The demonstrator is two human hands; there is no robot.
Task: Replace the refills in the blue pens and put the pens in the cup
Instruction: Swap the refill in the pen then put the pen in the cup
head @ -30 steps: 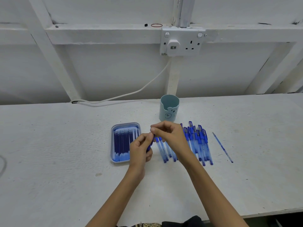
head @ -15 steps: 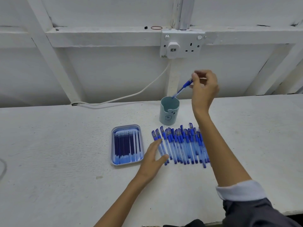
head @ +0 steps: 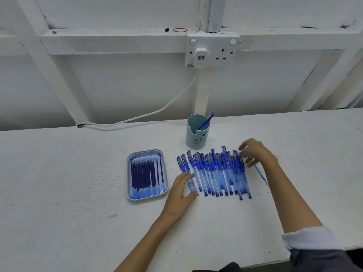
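1 pen landed in the cup at 12 o'clock. The right hand is back at the pen row, fingers loose and empty. The left hand lies flat. Next pen!

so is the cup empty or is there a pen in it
Not empty: one blue pen leans tilted inside the cup, its upper end poking past the rim.

One pen in cup, left hand on pen row
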